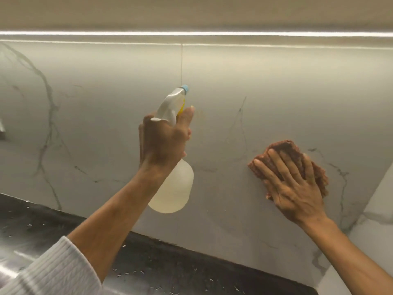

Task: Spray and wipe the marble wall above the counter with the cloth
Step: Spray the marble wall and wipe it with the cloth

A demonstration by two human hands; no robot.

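The grey marble wall point(106, 116) with dark veins fills the view above a black speckled counter point(161, 265). My left hand point(163, 141) grips the neck of a clear spray bottle point(173, 188), its white head and blue nozzle point(185, 88) pointing up at the wall, one finger on the yellow trigger. To the right, my right hand point(295, 188) lies flat with fingers spread on a reddish-brown cloth point(285, 150), pressing it against the wall. The cloth's middle is hidden under the hand.
A lit strip point(191, 33) runs under the cabinet along the top of the wall. A lighter marble side wall point(374, 220) meets the wall at the right corner. A thin vertical seam point(182, 62) splits the wall panels.
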